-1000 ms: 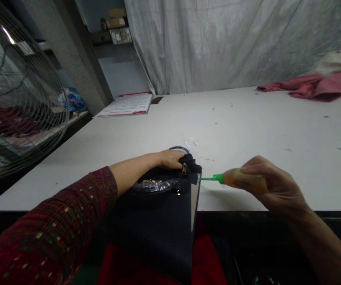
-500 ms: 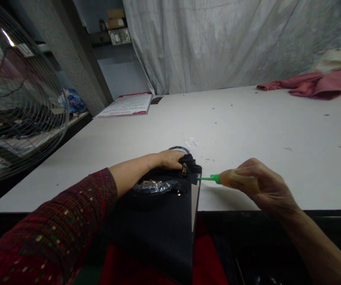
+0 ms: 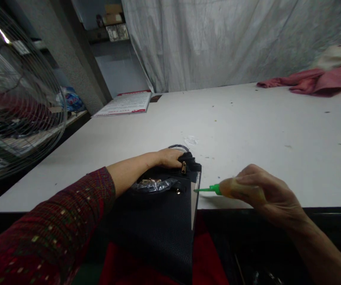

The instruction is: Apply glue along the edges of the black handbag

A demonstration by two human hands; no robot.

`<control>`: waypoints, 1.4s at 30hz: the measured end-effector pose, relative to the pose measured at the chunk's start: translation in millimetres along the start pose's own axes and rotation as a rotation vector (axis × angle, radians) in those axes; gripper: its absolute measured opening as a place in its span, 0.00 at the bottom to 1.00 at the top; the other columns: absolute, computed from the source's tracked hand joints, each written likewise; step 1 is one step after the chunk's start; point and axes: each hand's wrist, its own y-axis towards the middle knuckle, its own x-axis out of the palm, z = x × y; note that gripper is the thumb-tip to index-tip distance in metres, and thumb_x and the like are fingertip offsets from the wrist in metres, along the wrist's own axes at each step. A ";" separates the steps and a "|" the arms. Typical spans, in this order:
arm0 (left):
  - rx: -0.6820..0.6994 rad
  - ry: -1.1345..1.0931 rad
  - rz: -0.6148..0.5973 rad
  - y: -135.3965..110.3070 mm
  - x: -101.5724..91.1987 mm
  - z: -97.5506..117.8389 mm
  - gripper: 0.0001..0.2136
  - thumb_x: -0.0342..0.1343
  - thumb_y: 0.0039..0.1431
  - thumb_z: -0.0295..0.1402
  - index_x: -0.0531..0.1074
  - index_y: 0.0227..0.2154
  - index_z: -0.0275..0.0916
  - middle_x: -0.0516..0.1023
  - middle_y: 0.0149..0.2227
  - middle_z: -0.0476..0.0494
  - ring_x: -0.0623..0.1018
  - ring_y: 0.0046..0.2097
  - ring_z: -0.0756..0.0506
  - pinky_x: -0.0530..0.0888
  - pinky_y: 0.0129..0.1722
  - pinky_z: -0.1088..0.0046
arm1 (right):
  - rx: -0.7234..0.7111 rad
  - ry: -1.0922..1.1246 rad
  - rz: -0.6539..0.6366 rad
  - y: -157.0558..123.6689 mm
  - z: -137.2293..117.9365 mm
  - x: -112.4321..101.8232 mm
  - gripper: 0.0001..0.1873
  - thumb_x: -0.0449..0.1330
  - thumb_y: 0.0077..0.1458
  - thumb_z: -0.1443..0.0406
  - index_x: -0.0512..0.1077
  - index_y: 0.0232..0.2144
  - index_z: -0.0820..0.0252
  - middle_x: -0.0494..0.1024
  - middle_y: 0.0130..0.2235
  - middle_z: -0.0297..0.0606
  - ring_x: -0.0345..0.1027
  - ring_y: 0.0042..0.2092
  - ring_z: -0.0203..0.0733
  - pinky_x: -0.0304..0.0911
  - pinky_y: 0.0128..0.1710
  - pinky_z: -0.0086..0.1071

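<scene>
In the head view, the black bag (image 3: 155,221) sits across the near edge of the white desk (image 3: 247,130), around the middle of that edge; its top is over the desk and its lower part reaches down in front, against red cloth (image 3: 208,257). The left hand (image 3: 169,158) rests at the bag's top, thumb near a gold zip pull (image 3: 183,167). Its fingertips run into dark material, so I cannot tell how tightly they close.

A plastic-wrapped handle (image 3: 155,185) lies on the side facing the wearer. A pale strip (image 3: 193,206) runs along the bag's right edge. The right hand (image 3: 262,186) has its fingers wrapped round an amber bottle (image 3: 231,188), tilted nearly level above the desk's near edge, right of the bag. Its green nozzle (image 3: 212,189) points left, the tip at the strip; whether it touches, I cannot tell.

A printed board (image 3: 125,103) lies at the desk's far left corner, and pink cloth (image 3: 321,82) lies along the far edge toward the right.
</scene>
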 end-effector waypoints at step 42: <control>0.052 -0.041 0.015 6.2 5.6 -11.3 0.22 0.58 0.58 0.41 0.77 0.55 0.44 0.81 0.50 0.40 0.77 0.52 0.36 0.73 0.57 0.58 | 0.036 -0.013 0.028 -37.1 -33.0 10.3 0.18 0.65 0.66 0.65 0.76 0.56 0.40 0.76 0.40 0.36 0.77 0.34 0.43 0.75 0.25 0.31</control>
